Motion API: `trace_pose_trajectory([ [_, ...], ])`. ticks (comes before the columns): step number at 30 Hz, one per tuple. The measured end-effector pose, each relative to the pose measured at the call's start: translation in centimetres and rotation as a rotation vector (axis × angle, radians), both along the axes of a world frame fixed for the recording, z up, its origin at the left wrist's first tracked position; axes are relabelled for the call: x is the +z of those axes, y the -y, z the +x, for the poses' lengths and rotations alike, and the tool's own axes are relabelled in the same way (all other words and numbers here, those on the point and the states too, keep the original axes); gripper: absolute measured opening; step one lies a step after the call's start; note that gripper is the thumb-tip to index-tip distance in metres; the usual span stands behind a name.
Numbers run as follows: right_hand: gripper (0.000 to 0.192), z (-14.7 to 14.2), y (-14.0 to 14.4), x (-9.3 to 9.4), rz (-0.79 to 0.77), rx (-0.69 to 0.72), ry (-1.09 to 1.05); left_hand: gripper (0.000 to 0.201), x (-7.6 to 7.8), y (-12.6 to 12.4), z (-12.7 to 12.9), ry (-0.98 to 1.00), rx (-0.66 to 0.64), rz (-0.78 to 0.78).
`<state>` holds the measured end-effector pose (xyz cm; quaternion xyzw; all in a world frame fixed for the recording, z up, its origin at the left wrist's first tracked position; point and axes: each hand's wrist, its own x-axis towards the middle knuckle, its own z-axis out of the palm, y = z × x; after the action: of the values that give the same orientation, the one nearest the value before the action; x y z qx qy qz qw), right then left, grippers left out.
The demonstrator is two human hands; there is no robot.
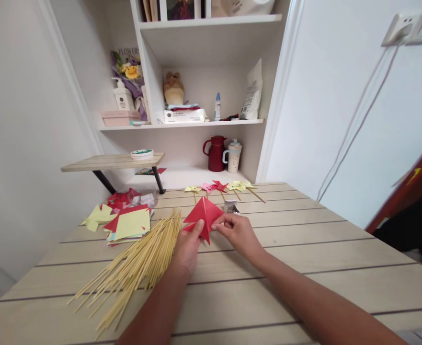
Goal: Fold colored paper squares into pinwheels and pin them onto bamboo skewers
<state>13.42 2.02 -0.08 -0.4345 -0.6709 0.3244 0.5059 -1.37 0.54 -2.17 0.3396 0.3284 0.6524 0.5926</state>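
Note:
A red sheet of paper (204, 211), cut with slits running in from its corners, is held up over the table. My left hand (189, 242) grips its lower left part, with the thumb lying on the front face. At the right edge, the thumb and fingers of my right hand (235, 231) pinch a corner of the same paper. Just left of my hands lies a spread bundle of thin wooden sticks (142, 254). Behind the paper stands a small open box (231, 206) with tiny shiny pieces in it.
Finished paper pinwheels on sticks (220, 186) lie along the table's back edge. Stacked coloured paper squares (133, 224) and a yellow pinwheel shape (98, 216) are at left, near a small raised shelf (113, 162). A red jug (216, 154) and a cup (234, 157) stand behind.

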Motion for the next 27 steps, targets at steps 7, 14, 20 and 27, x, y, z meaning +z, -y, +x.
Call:
trace_pose_trajectory([
  [7, 0.017, 0.1, 0.1, 0.3, -0.026, -0.009, 0.037, 0.027, -0.1, 0.0, 0.1, -0.063, 0.008, 0.028],
  [14, 0.018, -0.1, 0.0, 0.0, -0.034, 0.003, 0.047, 0.029, -0.7, -0.4, 0.0, -0.18, 0.073, 0.05],
  [20, 0.016, 0.6, -0.2, 0.3, 0.037, -0.072, 0.099, 0.025, -1.3, -1.0, -0.6, -0.47, 0.216, 0.043],
  [27, 0.06, 2.7, -1.0, 1.2, 0.599, -0.169, 0.38, 0.02, -1.3, -1.1, -1.2, -0.971, 0.413, 0.343],
])
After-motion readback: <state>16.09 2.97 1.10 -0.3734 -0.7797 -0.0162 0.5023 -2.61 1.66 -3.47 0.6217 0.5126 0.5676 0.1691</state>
